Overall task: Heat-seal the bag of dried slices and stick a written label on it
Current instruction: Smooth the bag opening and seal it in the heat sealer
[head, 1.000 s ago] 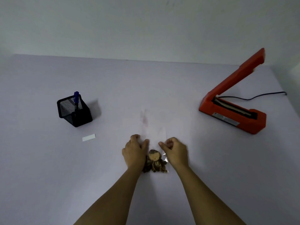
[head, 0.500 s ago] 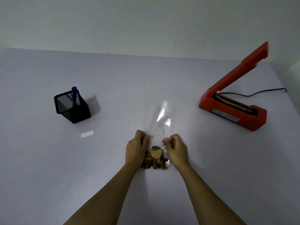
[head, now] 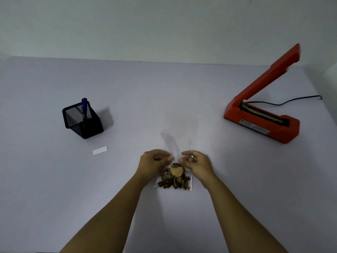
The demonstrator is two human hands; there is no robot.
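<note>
Bag (head: 179, 143): clear, lying mid-tabletop, holding brown dried slices (head: 174, 177).
Grip: left hand (head: 153, 162) and right hand (head: 197, 164) are pinching the bag's sides.
Mesh cup (head: 83, 120): holding a blue pen (head: 84, 105).
Tabletop (head: 54, 189): pale, carrying a white label (head: 100, 150) and an open orange sealer (head: 262, 114).

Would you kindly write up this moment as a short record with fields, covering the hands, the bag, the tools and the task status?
left hand: pinching the bag's left edge, just above the slices
right hand: pinching the bag's right edge
bag: clear, empty upper part extends away from the person
dried slices: bunched at the near end of the bag
heat sealer: red, arm raised, right of the bag
label: white strip, on the table
pen: blue, upright in black mesh holder
status: sealing not yet done
</note>
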